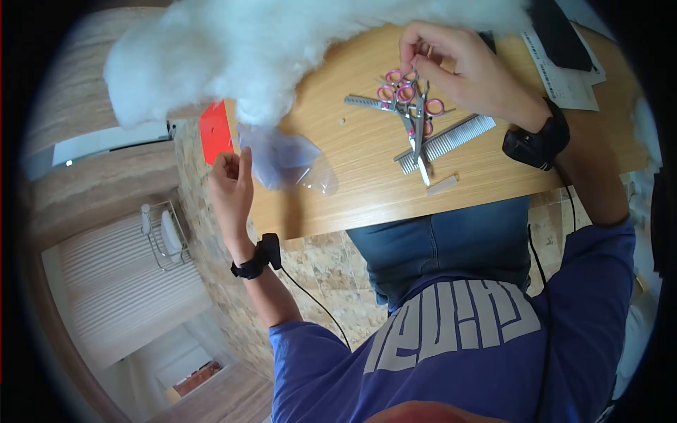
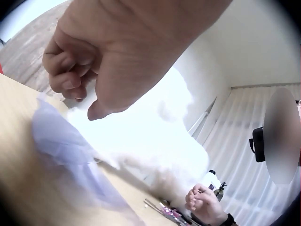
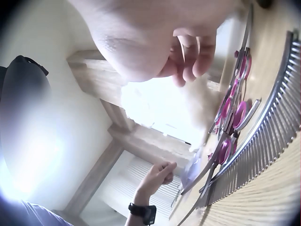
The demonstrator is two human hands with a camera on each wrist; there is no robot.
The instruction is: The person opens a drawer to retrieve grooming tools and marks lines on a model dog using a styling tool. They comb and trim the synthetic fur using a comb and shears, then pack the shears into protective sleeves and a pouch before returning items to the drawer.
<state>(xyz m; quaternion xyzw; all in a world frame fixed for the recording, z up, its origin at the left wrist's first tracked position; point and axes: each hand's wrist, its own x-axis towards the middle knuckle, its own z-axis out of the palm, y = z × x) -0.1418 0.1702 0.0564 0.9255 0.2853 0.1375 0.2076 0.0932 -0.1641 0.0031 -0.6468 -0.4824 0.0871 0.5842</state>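
Note:
My left hand hovers at the table's left edge with fingers loosely curled and nothing between them. Beside it lies a crumpled pale purple plastic bag. My right hand is bent over a pile of pink-ringed scissors, thumb close to the fingers. The right wrist view shows this hand apart from the scissors, with no object in its fingers. One pair in the pile has toothed thinning blades. A metal comb lies against the pile.
A big fluffy white furry mass covers the far side of the wooden table. A red flat item is at the left edge. Papers lie under a black object at right. A small clear plastic piece lies near the front edge.

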